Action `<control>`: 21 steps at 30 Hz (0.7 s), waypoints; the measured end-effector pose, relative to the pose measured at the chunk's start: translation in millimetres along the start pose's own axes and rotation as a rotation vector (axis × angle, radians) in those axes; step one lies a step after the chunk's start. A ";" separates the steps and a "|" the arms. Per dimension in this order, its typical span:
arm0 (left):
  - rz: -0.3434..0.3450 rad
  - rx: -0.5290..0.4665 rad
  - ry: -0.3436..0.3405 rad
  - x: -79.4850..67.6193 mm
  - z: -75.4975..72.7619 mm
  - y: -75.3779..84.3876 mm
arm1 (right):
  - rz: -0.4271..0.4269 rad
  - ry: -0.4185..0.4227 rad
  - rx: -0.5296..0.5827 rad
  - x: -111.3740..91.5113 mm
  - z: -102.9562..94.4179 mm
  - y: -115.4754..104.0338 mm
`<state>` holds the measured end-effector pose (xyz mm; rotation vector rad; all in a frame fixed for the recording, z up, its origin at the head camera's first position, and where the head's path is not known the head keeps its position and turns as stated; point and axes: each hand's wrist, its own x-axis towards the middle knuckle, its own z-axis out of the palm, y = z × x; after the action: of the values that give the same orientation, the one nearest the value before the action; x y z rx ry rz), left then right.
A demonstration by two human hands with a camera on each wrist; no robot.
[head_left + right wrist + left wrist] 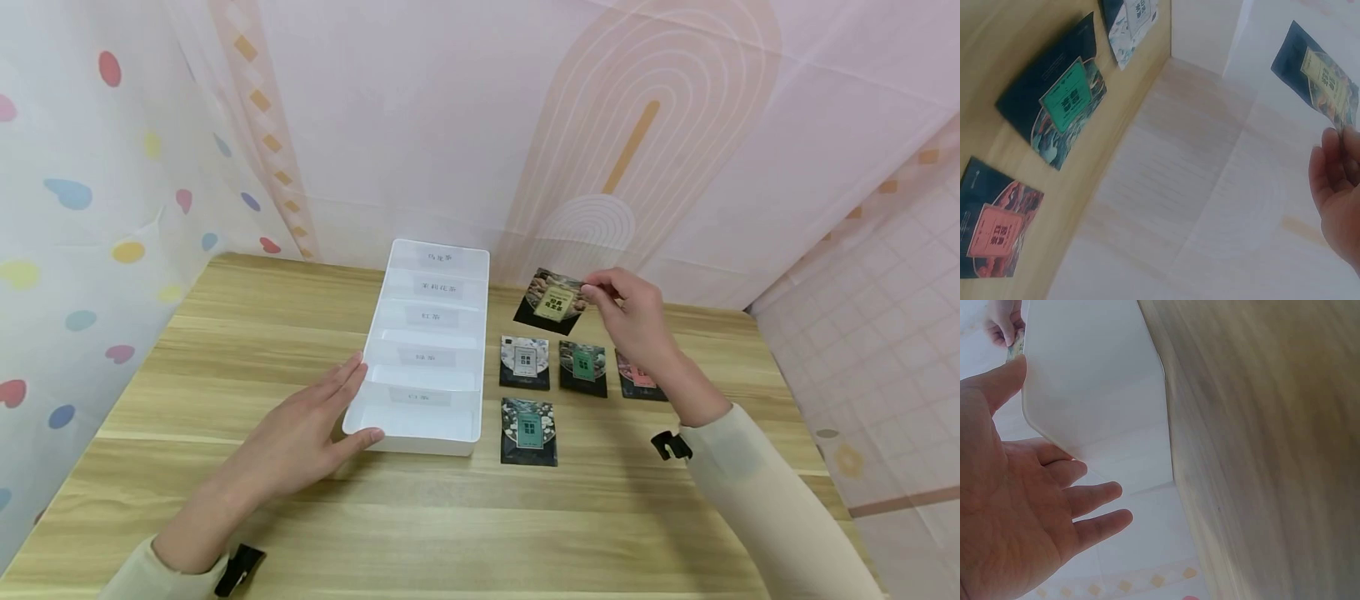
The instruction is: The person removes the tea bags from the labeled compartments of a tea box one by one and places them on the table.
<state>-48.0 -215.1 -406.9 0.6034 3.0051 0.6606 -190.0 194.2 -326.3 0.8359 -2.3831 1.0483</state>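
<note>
My right hand (633, 321) pinches a dark tea bag packet with a yellow-green label (553, 302) by its edge, held up off the table to the right of the white box. In the right wrist view the same packet (1319, 78) hangs from the thumb and fingers (1335, 162). My left hand (300, 429) rests against the near left corner of the white divided box (427, 447), fingers along its side and thumb at the front rim. The palm and straight fingers show in the left wrist view (1029, 494). Each box compartment carries a paper label with writing.
Right of the box lie a white-label packet (524, 362), a green-label packet (583, 367) and a red-label packet (637, 377), partly behind my right hand. A teal-label packet (528, 432) lies nearer. Patterned curtains (420, 125) surround the wooden table (450, 525).
</note>
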 end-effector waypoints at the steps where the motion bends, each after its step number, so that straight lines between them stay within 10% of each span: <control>1: -0.001 0.000 -0.001 0.1 0.2 0.0 | 0.001 0.000 -0.006 -1.9 -1.6 0.3; 21: -0.001 -0.006 0.004 -1.3 -0.4 0.4 | -0.055 0.004 -0.087 -38.6 -30.6 5.6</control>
<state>-46.7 -215.4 -406.6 0.6004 3.0061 0.6715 -161.5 234.4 -331.8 0.8626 -2.3704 0.9165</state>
